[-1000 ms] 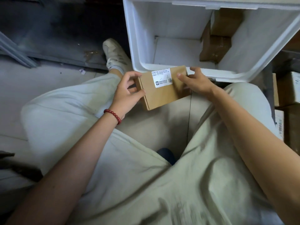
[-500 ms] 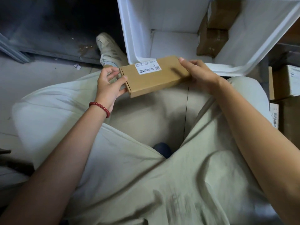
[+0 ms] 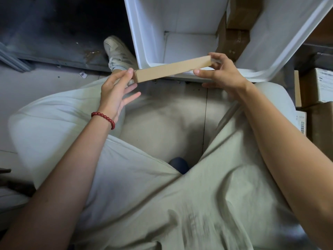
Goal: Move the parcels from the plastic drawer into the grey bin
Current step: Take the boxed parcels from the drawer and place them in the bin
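1. I am seeing the parcel [image 3: 173, 70] hanging edge-on just above the front rim of the plastic drawer [image 3: 252, 74], held between both hands.
2. The right hand [image 3: 223, 74] is pinching one end, thumb under and fingers curled over. The left hand [image 3: 113, 91] is only pressing straight, spread fingers against the other.
3. I am judging it light, stiff, smooth cardboard — gripping the broad flat faces looks surer than the ends.

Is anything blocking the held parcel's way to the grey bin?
Cannot tell: no grey bin is identifiable in view. The right hand pinches one end of the cardboard parcel, the left hand touches the other; nothing visible lies between them.
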The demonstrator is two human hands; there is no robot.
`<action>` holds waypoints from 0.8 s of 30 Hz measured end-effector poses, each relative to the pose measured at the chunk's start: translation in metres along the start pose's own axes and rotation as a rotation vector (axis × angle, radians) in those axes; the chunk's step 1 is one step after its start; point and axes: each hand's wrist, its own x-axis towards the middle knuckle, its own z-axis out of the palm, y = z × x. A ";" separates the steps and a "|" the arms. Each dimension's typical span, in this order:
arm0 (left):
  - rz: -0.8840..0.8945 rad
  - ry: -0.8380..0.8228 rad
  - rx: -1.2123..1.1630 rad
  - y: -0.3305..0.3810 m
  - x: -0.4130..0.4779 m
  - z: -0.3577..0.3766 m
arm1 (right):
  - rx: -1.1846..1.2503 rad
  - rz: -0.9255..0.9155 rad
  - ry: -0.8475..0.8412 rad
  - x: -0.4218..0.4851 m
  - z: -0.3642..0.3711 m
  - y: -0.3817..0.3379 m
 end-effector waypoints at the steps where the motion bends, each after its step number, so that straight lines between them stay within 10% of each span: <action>1: 0.013 0.000 0.000 0.001 -0.001 -0.001 | -0.026 -0.027 0.018 0.000 0.000 0.001; 24: 0.329 -0.104 0.503 -0.005 0.001 0.036 | -0.109 -0.077 0.251 -0.007 -0.002 0.002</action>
